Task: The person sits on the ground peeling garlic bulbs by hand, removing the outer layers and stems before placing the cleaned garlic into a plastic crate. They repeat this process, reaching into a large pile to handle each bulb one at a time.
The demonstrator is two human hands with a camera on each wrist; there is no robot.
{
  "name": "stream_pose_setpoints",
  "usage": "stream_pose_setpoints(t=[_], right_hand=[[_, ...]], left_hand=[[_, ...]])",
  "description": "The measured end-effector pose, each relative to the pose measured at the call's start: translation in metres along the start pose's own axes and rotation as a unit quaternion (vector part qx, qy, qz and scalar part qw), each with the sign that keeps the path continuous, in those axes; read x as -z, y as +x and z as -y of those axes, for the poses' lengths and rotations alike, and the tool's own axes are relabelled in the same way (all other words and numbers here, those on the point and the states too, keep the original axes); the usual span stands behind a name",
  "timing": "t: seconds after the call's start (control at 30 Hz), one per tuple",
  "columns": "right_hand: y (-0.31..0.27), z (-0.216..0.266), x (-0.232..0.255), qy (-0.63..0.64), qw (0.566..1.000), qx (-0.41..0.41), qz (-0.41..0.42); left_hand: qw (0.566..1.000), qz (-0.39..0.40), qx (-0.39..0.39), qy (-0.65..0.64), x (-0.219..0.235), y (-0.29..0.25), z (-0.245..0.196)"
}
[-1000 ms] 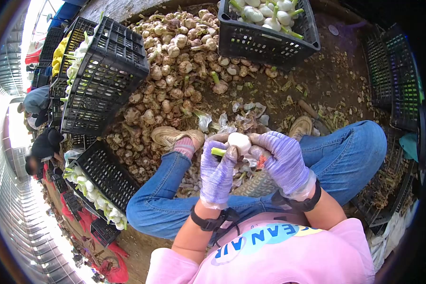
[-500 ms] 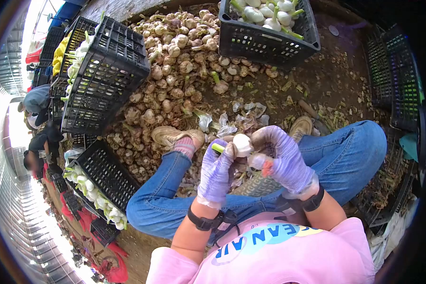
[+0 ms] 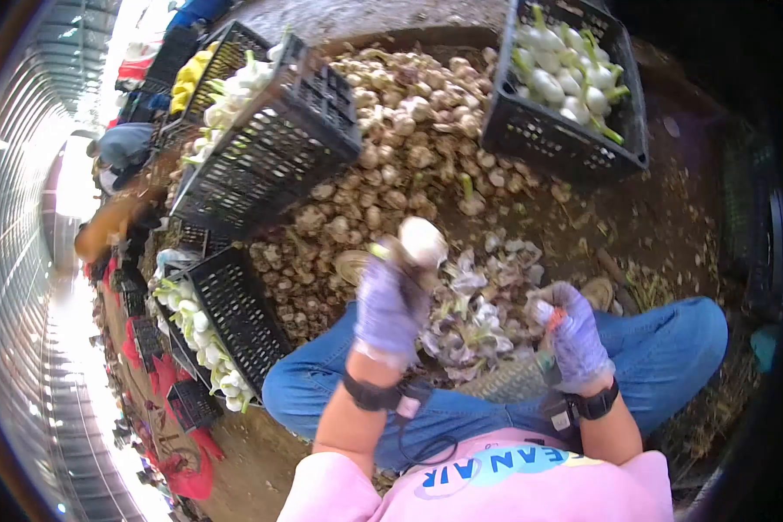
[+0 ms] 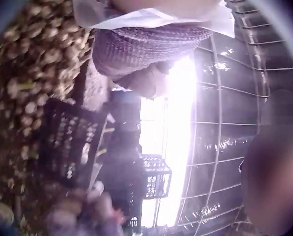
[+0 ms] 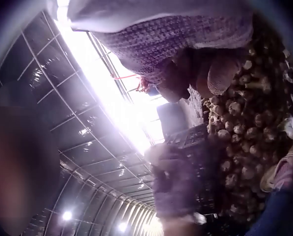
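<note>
My left hand, in a purple knit glove, grips a white garlic bulb with a short green stem, above loose husks. Both hand and bulb are blurred. My right hand is apart from it, over the right leg, its fingers loosely curled with nothing visible between them; an orange-red band circles a finger. In the right wrist view its glove and bent fingers show at the top. The left wrist view shows the left glove, but the bulb cannot be made out there.
A heap of unpeeled garlic lies ahead. Black crates of white bulbs stand at the upper right, upper left and left. More crates stand at the far right. People are at the far left.
My hands have separated. The left has moved up and left with the bulb; the right has let go of it and drawn back to the right. The head view has shifted.
</note>
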State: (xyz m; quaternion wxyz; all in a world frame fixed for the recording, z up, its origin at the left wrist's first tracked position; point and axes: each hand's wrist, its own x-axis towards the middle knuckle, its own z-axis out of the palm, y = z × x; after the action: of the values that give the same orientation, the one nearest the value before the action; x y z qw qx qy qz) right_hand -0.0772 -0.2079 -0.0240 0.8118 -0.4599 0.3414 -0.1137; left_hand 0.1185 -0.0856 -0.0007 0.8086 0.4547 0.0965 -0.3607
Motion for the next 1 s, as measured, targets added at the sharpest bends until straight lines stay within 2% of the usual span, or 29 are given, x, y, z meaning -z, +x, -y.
stream_pose_setpoints(t=[0.03,0.07,0.1,0.13,0.2,0.27,0.3,0.33,0.4,0.47,0.5,0.53,0.57,0.6,0.67,0.73,0.77,0.8,0.87,0.9,0.93,1.0], right_hand=[[-0.001,-0.005,0.005,-0.010,1.000,0.004,0.013],[0.003,-0.011,0.006,0.006,1.000,-0.026,0.000],[0.005,-0.013,0.006,-0.016,0.999,-0.035,0.001],[0.007,-0.014,0.007,-0.037,0.998,-0.046,-0.001],[0.011,-0.015,0.006,-0.054,0.998,-0.032,0.001],[0.011,-0.022,0.011,-0.072,0.997,-0.029,-0.007],[0.015,-0.029,0.014,-0.059,0.998,-0.036,-0.006],[0.018,-0.036,0.017,-0.045,0.998,-0.042,-0.006],[0.024,-0.051,0.026,-0.047,0.996,-0.071,-0.014],[0.030,-0.065,0.034,-0.155,0.988,-0.026,0.000],[0.031,-0.063,0.037,-0.268,0.963,0.023,0.034],[0.034,-0.056,0.033,-0.268,0.963,0.015,0.030],[0.038,-0.047,0.026,-0.067,0.995,-0.073,0.026],[0.044,-0.043,0.024,0.137,0.978,-0.155,0.019],[0.050,-0.046,0.029,0.166,0.970,-0.178,0.022],[0.056,-0.035,0.025,0.008,0.984,-0.178,-0.006],[0.058,-0.038,0.028,-0.050,0.989,-0.141,0.007],[0.059,-0.041,0.030,-0.052,0.987,-0.149,-0.002],[0.063,-0.045,0.032,-0.031,0.985,-0.168,-0.010],[0.065,-0.042,0.030,-0.056,0.987,-0.151,-0.019],[0.066,-0.043,0.031,-0.057,0.986,-0.153,-0.021],[0.065,-0.047,0.033,-0.082,0.993,-0.081,-0.012]], left_hand=[[0.993,0.055,-0.100,0.026,-0.007,0.011,-0.033],[0.987,0.081,-0.139,-0.016,-0.015,0.026,-0.069],[0.970,0.102,-0.217,-0.048,-0.025,0.034,-0.100],[0.949,0.069,-0.297,-0.084,-0.033,0.049,-0.126],[0.931,0.104,-0.346,-0.055,-0.032,0.079,-0.172],[0.932,0.076,-0.351,-0.040,-0.040,0.090,-0.186],[0.942,0.035,-0.332,-0.042,-0.033,0.095,-0.172],[0.946,0.035,-0.320,-0.042,-0.029,0.100,-0.154],[0.956,-0.008,-0.273,0.111,-0.022,0.110,-0.117],[0.956,0.086,-0.152,0.237,0.018,0.142,-0.072],[0.949,0.022,-0.097,0.299,0.008,0.135,-0.044],[0.931,-0.041,-0.041,0.359,-0.003,0.131,-0.015],[0.925,-0.025,-0.008,0.380,0.018,0.152,0.014],[0.917,-0.009,0.024,0.399,0.049,0.179,0.045],[0.892,-0.017,0.069,0.447,0.064,0.210,0.094],[0.837,-0.061,0.165,0.518,0.053,0.228,0.128],[0.761,-0.027,0.073,0.644,0.090,0.261,0.164],[0.762,-0.022,0.084,0.642,0.078,0.260,0.177],[0.667,-0.132,0.045,0.732,0.045,0.254,0.187],[0.655,-0.152,0.019,0.740,0.046,0.259,0.191],[0.684,-0.143,0.037,0.714,0.051,0.262,0.188],[0.697,-0.101,0.039,0.709,0.058,0.264,0.181]])
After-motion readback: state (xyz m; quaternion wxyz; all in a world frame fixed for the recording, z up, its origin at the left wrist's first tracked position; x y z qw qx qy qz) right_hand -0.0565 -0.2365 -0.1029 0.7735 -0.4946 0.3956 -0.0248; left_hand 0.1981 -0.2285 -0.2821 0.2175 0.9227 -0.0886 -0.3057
